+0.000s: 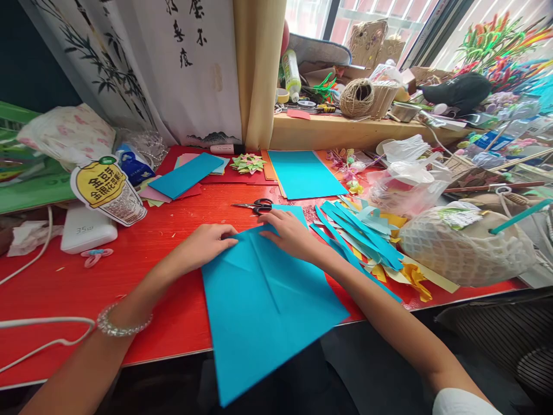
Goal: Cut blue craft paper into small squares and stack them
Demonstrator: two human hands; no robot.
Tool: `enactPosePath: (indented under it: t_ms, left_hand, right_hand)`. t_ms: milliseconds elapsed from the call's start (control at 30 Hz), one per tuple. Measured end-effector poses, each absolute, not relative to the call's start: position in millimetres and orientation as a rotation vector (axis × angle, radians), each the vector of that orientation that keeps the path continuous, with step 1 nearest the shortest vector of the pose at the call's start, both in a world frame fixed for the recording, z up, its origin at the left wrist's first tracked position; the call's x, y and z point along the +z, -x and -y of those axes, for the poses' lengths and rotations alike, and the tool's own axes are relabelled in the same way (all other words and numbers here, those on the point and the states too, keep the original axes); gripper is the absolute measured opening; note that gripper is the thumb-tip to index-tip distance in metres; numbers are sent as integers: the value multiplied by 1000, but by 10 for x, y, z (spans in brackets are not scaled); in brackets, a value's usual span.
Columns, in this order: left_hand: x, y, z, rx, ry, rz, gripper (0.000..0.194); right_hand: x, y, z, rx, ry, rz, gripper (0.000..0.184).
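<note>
A large blue sheet of paper (268, 323) with crease lines lies between my hands, its lower part hanging over the table's front edge. My left hand (209, 245) pinches its top left corner between thumb and fingers. Over the top edge, the fingers of my right hand (288, 231) are closed on the paper, thumb partly hidden. Another blue paper piece (298, 214) shows behind my right hand. Just beyond the hands lie black-handled scissors (261, 206). A heap of cut blue paper strips (367, 233) rests to the right.
Blue sheets (306, 174) lie at the back of the red table (164, 230), with folded blue paper (188, 176) farther left. A white power bank (88, 229) stands left. At right sits a netted coconut-like drink (466, 251) with a straw. Twine (356, 99) is on the sill.
</note>
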State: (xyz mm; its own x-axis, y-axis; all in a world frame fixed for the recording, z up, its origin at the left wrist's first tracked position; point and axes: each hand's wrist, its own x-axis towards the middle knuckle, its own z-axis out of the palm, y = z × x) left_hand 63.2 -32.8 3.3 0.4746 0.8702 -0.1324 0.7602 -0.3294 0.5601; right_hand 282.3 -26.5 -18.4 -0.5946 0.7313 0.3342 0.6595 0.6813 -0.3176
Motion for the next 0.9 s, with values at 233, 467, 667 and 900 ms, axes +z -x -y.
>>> enactPosePath:
  t_ms: [233, 467, 667, 900]
  left_hand:
    - [-172, -559, 268, 369, -2730, -1709, 52]
    - [-287, -507, 285, 20, -2648, -1447, 79]
    - [-470, -524, 259, -21, -2605, -1366, 72]
    - [-498, -560, 342, 40, -2584, -1452, 74]
  right_hand:
    - [-391, -2749, 274, 173, 1017, 2634, 61]
    - [-540, -2786, 151, 149, 1150, 2688, 57]
    - [-541, -2701, 209, 128, 1182, 2651, 48]
    - [-583, -2627, 275, 50, 1267, 2598, 51]
